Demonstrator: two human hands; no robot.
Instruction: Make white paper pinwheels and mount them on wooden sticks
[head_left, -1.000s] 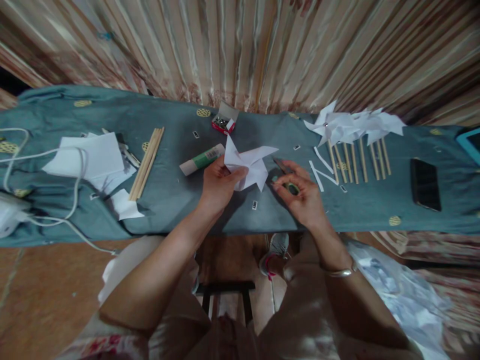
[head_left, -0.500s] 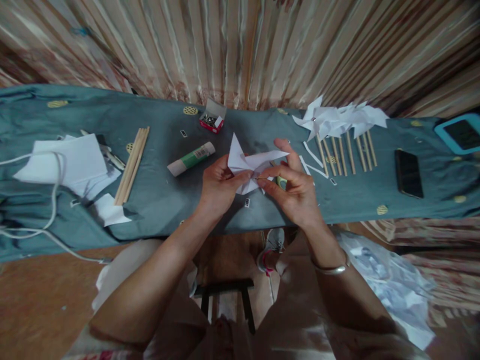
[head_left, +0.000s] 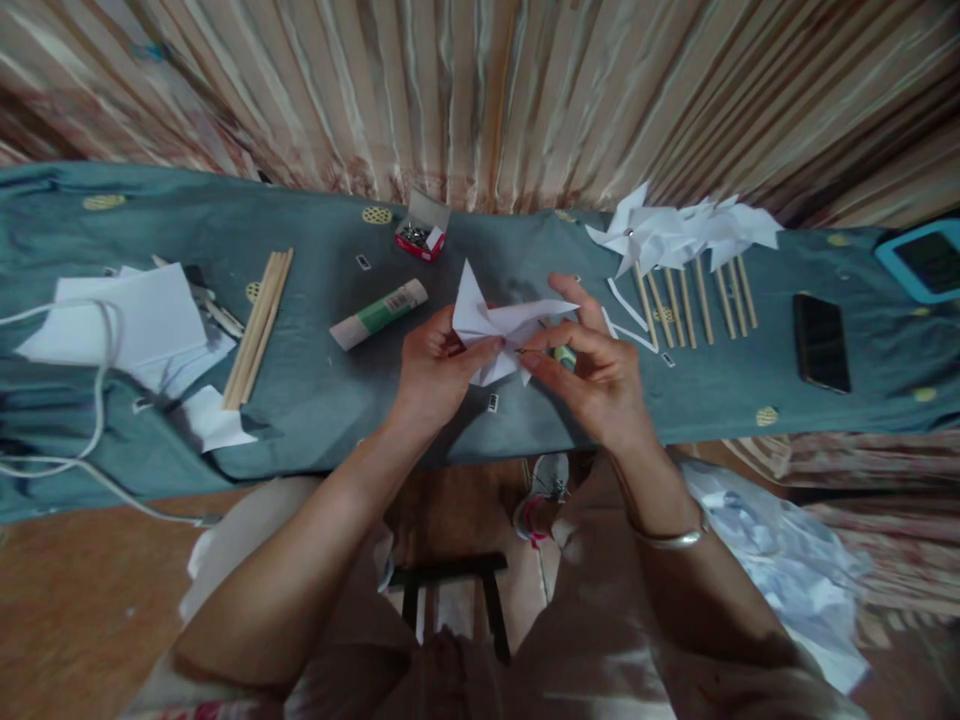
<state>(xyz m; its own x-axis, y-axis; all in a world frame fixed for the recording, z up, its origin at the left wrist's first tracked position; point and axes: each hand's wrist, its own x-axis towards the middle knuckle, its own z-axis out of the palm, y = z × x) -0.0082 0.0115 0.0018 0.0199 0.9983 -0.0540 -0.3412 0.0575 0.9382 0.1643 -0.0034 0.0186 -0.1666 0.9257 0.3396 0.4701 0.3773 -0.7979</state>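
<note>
My left hand (head_left: 435,375) grips a white paper pinwheel (head_left: 491,325) with the thumb pressed near its centre. The pinwheel's folded blades point up and to the right above the table. Close to that centre, the thumb and forefinger of my right hand (head_left: 592,370) pinch a small dark pin (head_left: 520,351), its exact shape hard to make out. The other right fingers are raised. Behind the left hand lies a green and white glue stick (head_left: 379,314). A small red box (head_left: 420,240) of metal pins stands open at the back.
Finished paper pinwheels (head_left: 694,235) on wooden sticks lie at the right, beside a black phone (head_left: 821,343) and a blue-framed device (head_left: 924,262). Loose wooden sticks (head_left: 259,330), paper sheets (head_left: 127,320) and a white cable (head_left: 101,400) are on the left. A plastic bag (head_left: 772,560) hangs below.
My right hand has drawn slightly right, away from the pinwheel's centre, and the pin between its fingertips shows more clearly. The left hand keeps its hold on the paper.
</note>
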